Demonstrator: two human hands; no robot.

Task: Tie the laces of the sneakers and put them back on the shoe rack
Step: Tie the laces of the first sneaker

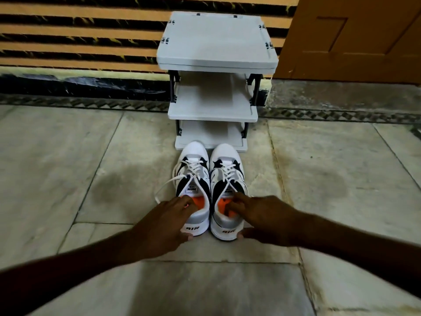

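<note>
Our left hand (169,221) gripped the heel of the left white, black and grey sneaker (193,185), hiding part of its collar. Its loose white lace (167,184) trailed leftward. Our right hand (257,215) clasped the right matching sneaker (227,179), fingers inside, on the stone floor (91,167) before the white three-tier shoe rack (216,65).

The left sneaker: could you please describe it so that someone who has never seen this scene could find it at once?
Find the white shoe rack against the striped wall; two white-and-black sneakers sit on the floor just before it, heels toward the camera. The left sneaker is the one gripped by the left hand. Unlike the right sneaker, it has a loose lace trailing outward.
</note>
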